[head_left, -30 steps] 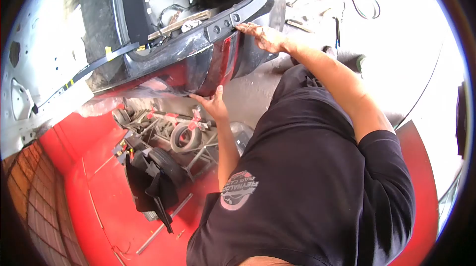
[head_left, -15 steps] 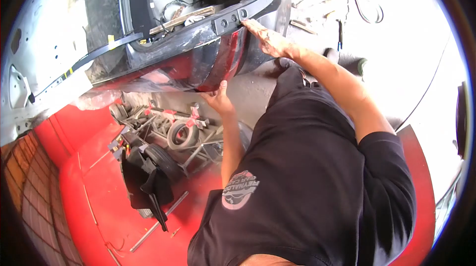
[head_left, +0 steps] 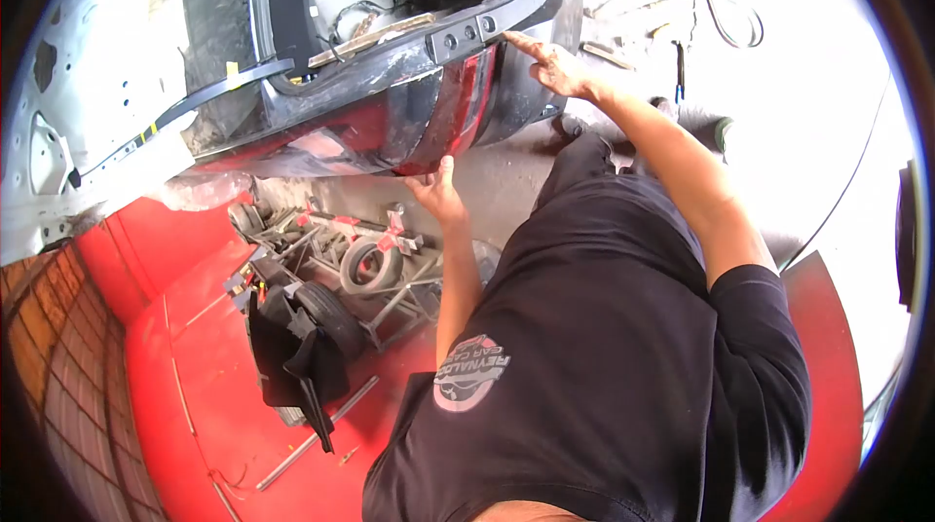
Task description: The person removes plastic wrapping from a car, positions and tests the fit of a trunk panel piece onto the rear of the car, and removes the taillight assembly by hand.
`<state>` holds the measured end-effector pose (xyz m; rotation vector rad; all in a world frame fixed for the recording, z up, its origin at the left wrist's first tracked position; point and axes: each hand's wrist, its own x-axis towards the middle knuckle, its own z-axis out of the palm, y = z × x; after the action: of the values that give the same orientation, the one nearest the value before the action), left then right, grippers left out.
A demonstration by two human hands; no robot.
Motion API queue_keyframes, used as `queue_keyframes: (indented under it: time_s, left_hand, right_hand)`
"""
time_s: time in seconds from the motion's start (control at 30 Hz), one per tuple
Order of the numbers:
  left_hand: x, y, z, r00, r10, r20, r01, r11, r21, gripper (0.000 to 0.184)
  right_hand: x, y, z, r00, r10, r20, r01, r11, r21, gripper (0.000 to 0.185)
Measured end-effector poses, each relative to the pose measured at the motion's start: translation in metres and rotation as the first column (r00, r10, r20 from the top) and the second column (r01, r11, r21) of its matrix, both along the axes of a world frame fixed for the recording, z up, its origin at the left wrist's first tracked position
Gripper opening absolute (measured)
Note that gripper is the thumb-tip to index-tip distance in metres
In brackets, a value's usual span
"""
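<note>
A scuffed dark car bumper point(head_left: 409, 118) with red areas runs across the upper middle of the view, below an opening in the car body. My left hand point(head_left: 440, 196) grips its lower edge, thumb up against the edge and the fingertips partly hidden. At the upper edge, my right hand point(head_left: 557, 66) has its index finger stretched out and the other fingers more bent. That fingertip is beside a grey strip with round holes point(head_left: 467, 32), at its right end. Nothing is held in the right hand.
A spare tyre point(head_left: 370, 264), metal frames and a black plastic part point(head_left: 292, 356) lie on the red floor point(head_left: 185, 415) at left. A blue-grey strap point(head_left: 195, 103) crosses the white car body. Cables point(head_left: 740, 40) lie at upper right.
The view has shifted slightly, with the car moving right in the picture. My right hand's fingers went from held together to index finger extended. My left hand stays at the bumper's lower edge.
</note>
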<state>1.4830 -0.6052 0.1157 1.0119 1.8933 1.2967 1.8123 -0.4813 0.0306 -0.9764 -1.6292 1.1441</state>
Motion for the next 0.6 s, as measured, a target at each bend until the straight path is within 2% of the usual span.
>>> queue_keyframes:
  time_s: [0.13, 0.23, 0.27, 0.3, 0.37, 0.4, 0.47, 0.57, 0.6]
  left_hand:
    - [-0.001, -0.002, 0.003, 0.999, -0.005, -0.033, 0.004, 1.0, -0.024, 0.113]
    - [-0.003, 0.0, 0.004, 0.998, -0.049, -0.035, 0.048, 0.999, -0.006, 0.111]
    - [-0.007, 0.001, 0.0, 0.998, -0.039, -0.04, 0.038, 0.999, -0.015, 0.11]
    - [-0.01, -0.001, -0.003, 0.999, -0.027, -0.045, 0.025, 0.999, -0.024, 0.108]
    - [0.002, -0.004, 0.01, 0.998, -0.019, 0.067, 0.02, 1.0, -0.009, 0.106]
    - [0.011, 0.002, 0.014, 0.992, -0.017, 0.127, 0.015, 1.0, 0.014, 0.105]
    - [0.003, -0.002, 0.008, 0.999, -0.01, 0.044, 0.01, 1.0, 0.012, 0.107]
    - [0.011, -0.002, 0.012, 1.0, -0.023, 0.009, 0.022, 0.999, 0.04, 0.11]
    - [0.018, 0.001, 0.016, 0.999, -0.029, 0.014, 0.028, 0.998, 0.057, 0.111]
  right_hand:
    - [0.019, 0.01, 0.0, 0.992, -0.116, 0.046, 0.117, 0.992, -0.034, 0.085]
    - [0.007, 0.02, 0.006, 0.989, -0.145, -0.031, 0.148, 0.982, 0.121, 0.085]
    - [-0.004, 0.025, 0.007, 0.996, 0.008, -0.088, 0.026, 0.925, 0.379, 0.085]
    - [-0.028, 0.001, 0.009, 0.994, -0.043, 0.099, 0.021, 0.976, 0.219, 0.085]
    - [-0.037, -0.003, 0.007, 0.981, -0.159, 0.108, 0.113, 0.933, 0.341, 0.085]
    - [-0.028, 0.005, 0.006, 0.988, -0.088, 0.129, 0.05, 0.961, 0.274, 0.085]
    - [-0.013, 0.003, 0.024, 0.989, 0.062, 0.133, -0.076, 0.992, 0.102, 0.085]
    - [-0.015, 0.009, 0.012, 0.994, 0.098, 0.049, -0.102, 0.991, 0.087, 0.101]
    - [-0.015, 0.008, 0.008, 0.997, 0.076, 0.025, -0.078, 0.991, 0.106, 0.096]
